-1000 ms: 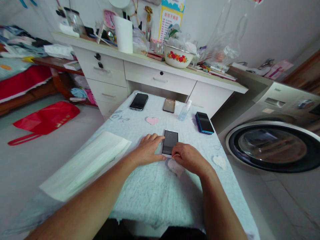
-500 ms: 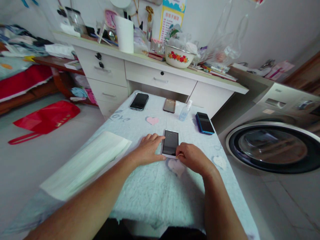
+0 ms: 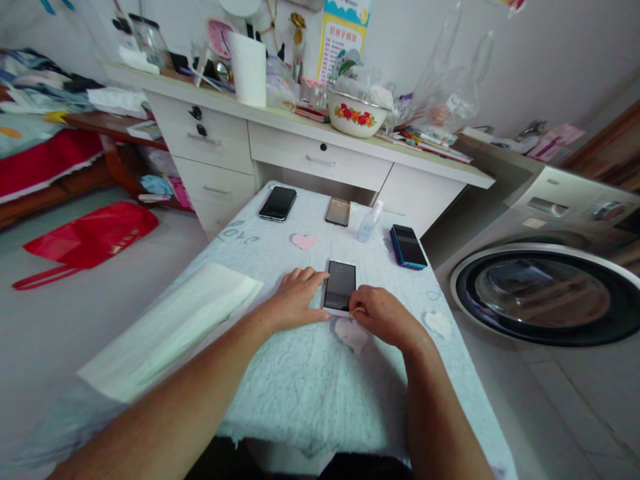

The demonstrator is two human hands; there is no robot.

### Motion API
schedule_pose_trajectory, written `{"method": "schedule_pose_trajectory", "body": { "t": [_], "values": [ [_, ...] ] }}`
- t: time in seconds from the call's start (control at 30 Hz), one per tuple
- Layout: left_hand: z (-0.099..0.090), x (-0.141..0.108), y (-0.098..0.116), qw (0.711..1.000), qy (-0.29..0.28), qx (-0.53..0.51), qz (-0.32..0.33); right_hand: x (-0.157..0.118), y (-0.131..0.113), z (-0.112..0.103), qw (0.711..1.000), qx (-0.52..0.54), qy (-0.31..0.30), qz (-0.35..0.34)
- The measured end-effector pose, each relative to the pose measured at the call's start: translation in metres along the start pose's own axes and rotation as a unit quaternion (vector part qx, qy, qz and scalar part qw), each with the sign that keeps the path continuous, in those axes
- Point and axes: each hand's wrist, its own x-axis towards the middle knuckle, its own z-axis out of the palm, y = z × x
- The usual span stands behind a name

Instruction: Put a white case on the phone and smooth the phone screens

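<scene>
A smartphone [image 3: 341, 283] with a pale frame and dark screen lies face up on the cloth-covered table, marks showing near the top of its screen. My left hand [image 3: 299, 300] rests at its left side, thumb and forefinger spread apart and touching the edge and lower corner. At the lower right corner, the fingers of my right hand [image 3: 377, 313] are curled in a pinch against the phone. Something thin and pale shows at those fingertips, too small to name. A clear spray bottle [image 3: 369, 223] stands farther back.
Behind lie a black phone [image 3: 279, 203], a phone case [image 3: 339, 211] and a blue-edged phone [image 3: 409, 246]. A folded white cloth or paper [image 3: 173, 330] lies left. Beyond the table stand a drawer desk [image 3: 320, 157] and, to the right, a washing machine [image 3: 545, 293].
Both hands and the phone keep nearly the same places. The whole view has shifted very slightly.
</scene>
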Motion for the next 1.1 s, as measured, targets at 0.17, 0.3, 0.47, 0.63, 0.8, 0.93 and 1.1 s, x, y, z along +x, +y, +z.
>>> {"method": "schedule_pose_trajectory", "body": {
  "t": [0.17, 0.3, 0.47, 0.63, 0.8, 0.93, 1.1],
  "values": [
    [0.001, 0.000, -0.001, 1.000, 0.004, 0.000, -0.004, 0.003, -0.004, 0.004, 1.000, 0.000, 0.003, -0.017],
    [0.002, 0.001, -0.001, 1.000, 0.003, 0.004, -0.003, 0.007, -0.011, 0.010, 0.999, 0.001, 0.026, -0.031],
    [0.002, 0.001, 0.000, 1.000, 0.000, 0.001, -0.009, 0.014, -0.019, 0.019, 0.998, -0.012, 0.052, -0.042],
    [0.003, 0.001, 0.000, 1.000, 0.006, 0.006, -0.009, 0.020, -0.022, 0.025, 0.997, -0.019, 0.060, -0.053],
    [0.004, 0.001, -0.001, 1.000, 0.015, 0.003, -0.001, 0.018, -0.024, 0.021, 0.997, -0.007, 0.050, -0.063],
    [0.003, 0.001, -0.001, 1.000, 0.013, 0.002, 0.003, 0.013, -0.021, 0.017, 0.996, 0.005, 0.032, -0.079],
    [0.000, 0.001, 0.001, 1.000, -0.001, -0.001, -0.006, 0.009, -0.013, 0.015, 0.996, 0.013, 0.012, -0.083]
  ]
}}
